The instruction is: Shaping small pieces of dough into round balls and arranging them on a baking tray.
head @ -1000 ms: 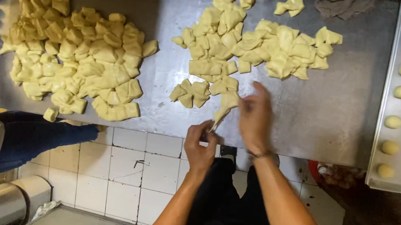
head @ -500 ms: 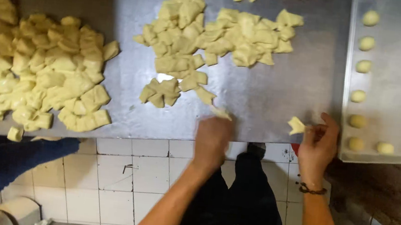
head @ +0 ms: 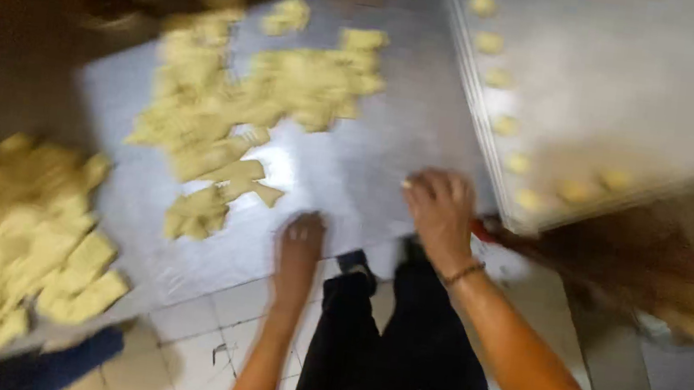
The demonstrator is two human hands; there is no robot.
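Heavy motion blur smears everything, glare whitens the steel table (head: 340, 177) centre and far-right tray (head: 638, 89), far-left corner dim.

The dough pieces (head: 226, 111) heaped from ten to twelve o'clock are pale yellow, and the second heap (head: 10, 244) at eight o'clock is the same creamy yellow. The worktop (head: 350, 169) under them is dull silver-grey with a white glare at its centre. The tray (head: 629, 88) at two o'clock is light grey, dotted with small yellow dough balls (head: 516, 162). The wall tiles (head: 201, 327) at six o'clock are white with grey joints. The trousers (head: 398, 358) are black. The right hand (head: 441, 210) wears a dark wristband (head: 462, 274). Blue cloth (head: 49, 366) shows at seven o'clock.
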